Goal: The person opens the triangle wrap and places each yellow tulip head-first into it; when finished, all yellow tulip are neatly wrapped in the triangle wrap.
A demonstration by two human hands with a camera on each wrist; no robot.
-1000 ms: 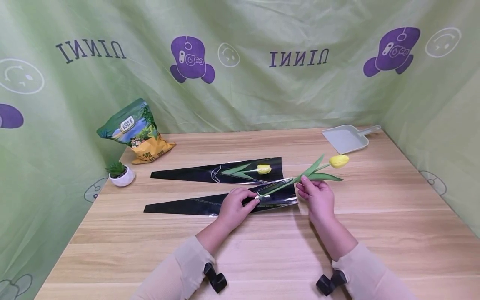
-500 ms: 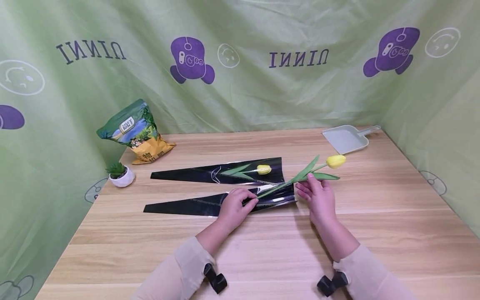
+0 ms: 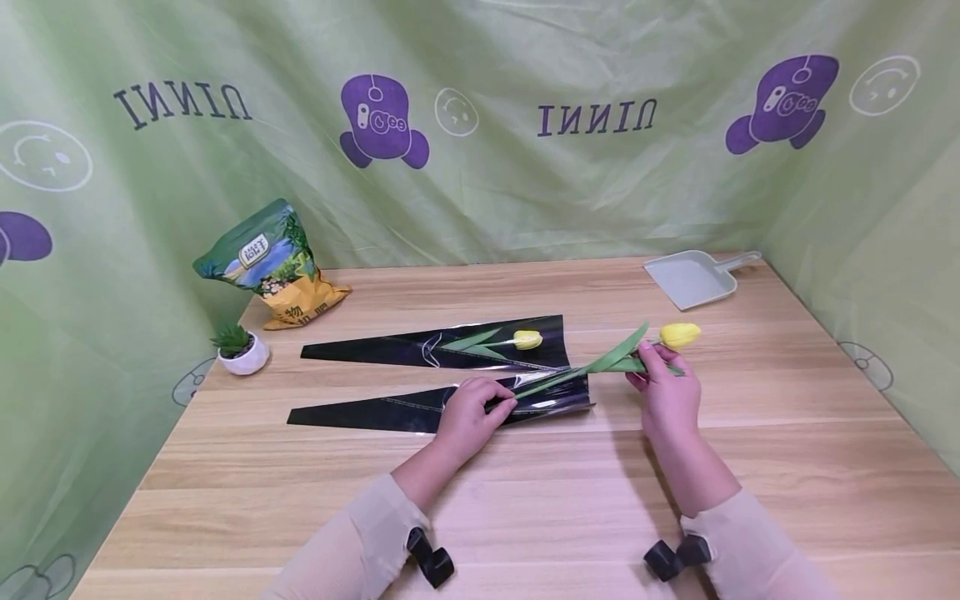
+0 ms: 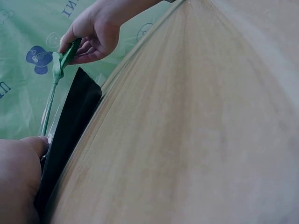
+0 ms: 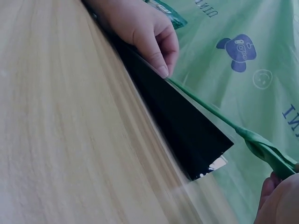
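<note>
A yellow tulip (image 3: 681,336) with green leaves slants over a black flower sleeve (image 3: 337,417) with a clear front, the nearer of two. My left hand (image 3: 472,410) pinches the lower end of its stem (image 5: 201,103) over the sleeve's middle; the stem's tip is hidden by the fingers. My right hand (image 3: 672,400) grips the leaves just below the bloom, beyond the sleeve's wide mouth. In the left wrist view, the gathered leaves (image 4: 58,65) come out between the right thumb and fingers. The nearer sleeve's wide mouth stands slightly raised.
Behind lies a second black sleeve (image 3: 356,347) with another yellow tulip (image 3: 528,339) inside. At the left stand a green and yellow bag (image 3: 281,267) and a small potted plant (image 3: 243,354). A grey dustpan (image 3: 692,279) lies at the back right, before the green curtain (image 3: 480,200).
My right hand has slid right along the leaves toward the bloom, drawing them together. The stem now lies lower over the sleeve's mouth. My left hand has barely moved.
</note>
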